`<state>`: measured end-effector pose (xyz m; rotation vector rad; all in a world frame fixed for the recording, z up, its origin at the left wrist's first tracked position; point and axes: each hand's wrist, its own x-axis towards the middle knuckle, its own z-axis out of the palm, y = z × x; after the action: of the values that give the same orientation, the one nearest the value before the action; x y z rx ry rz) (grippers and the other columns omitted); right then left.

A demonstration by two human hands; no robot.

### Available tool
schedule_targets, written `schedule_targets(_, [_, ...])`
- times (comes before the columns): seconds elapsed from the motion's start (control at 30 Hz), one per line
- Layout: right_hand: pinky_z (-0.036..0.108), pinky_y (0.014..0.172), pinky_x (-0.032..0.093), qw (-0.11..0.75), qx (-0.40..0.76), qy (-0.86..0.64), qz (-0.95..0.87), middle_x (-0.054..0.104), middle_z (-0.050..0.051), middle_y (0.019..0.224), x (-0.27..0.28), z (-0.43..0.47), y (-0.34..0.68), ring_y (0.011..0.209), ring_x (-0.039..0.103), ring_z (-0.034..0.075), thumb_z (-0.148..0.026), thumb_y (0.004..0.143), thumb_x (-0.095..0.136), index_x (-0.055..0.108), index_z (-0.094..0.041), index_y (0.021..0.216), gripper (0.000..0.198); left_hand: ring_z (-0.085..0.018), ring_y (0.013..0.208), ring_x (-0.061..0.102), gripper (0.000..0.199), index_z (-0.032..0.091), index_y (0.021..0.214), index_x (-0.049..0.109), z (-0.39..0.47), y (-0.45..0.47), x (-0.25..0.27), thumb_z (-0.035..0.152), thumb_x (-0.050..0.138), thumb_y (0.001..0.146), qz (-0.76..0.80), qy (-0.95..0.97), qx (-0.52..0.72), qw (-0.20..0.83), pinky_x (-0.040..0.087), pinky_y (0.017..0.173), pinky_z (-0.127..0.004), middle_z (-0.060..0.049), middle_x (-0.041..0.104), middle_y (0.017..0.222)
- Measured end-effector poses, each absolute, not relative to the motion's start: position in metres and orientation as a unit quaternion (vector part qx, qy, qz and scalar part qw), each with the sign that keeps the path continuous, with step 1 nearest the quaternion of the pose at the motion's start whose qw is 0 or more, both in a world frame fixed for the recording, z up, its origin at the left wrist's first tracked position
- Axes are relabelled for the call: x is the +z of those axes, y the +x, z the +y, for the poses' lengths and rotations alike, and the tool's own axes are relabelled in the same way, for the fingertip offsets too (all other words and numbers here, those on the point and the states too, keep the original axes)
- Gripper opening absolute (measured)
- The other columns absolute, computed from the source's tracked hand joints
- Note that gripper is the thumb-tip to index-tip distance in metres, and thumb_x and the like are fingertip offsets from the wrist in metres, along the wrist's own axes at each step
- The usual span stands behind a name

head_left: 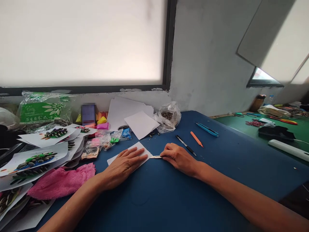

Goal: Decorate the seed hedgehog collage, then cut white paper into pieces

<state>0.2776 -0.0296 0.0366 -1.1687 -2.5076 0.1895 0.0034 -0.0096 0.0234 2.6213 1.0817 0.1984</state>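
My left hand (127, 162) lies flat on a folded white sheet of paper (112, 160), fingers stretched out and pressing it to the blue table (149, 199). My right hand (177, 157) is closed around a thin, pale, blade-like tool (156, 157). Its tip meets the right corner of the paper; most of the tool is hidden in my fist, so its exact kind is unclear. Just beyond my right hand lie a black pen (185, 145) and an orange marker (196, 139).
A blue pen-like tool (206, 129) lies farther right. Behind the paper are blank white sheets (142, 124) and a plastic bag of seeds (169, 116). At left are a pink cloth (64, 182), seed-decorated cards (36, 158) and a green-printed bag (44, 111).
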Motion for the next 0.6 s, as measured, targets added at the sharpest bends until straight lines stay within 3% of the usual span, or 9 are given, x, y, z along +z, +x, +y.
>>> schedule_targets(0.23, [0.027,0.07,0.044,0.176,0.061,-0.406,-0.895,0.056,0.007,0.09,0.0344,-0.0299,0.2777,0.079,0.052,0.016,-0.027,0.099,0.043,0.071,-0.022,0.11,0.03,-0.024,0.144,0.022,0.044,0.048,0.142,0.035,-0.0095,0.0031,0.0189,0.051,0.021,0.1,0.375,0.913,0.082,0.141,0.016,0.118,-0.047,0.011,0.028,0.155])
schedule_targets(0.6, [0.027,0.071,0.044,0.183,0.059,-0.399,-0.896,0.056,0.007,0.089,0.0338,-0.0288,0.275,0.08,0.053,0.016,-0.023,0.098,0.046,0.071,-0.02,0.109,0.028,-0.023,0.146,0.014,0.045,0.048,0.143,0.033,-0.0114,0.006,0.0239,0.052,0.018,0.1,0.39,0.907,0.051,0.149,0.011,0.118,-0.049,0.011,0.022,0.157])
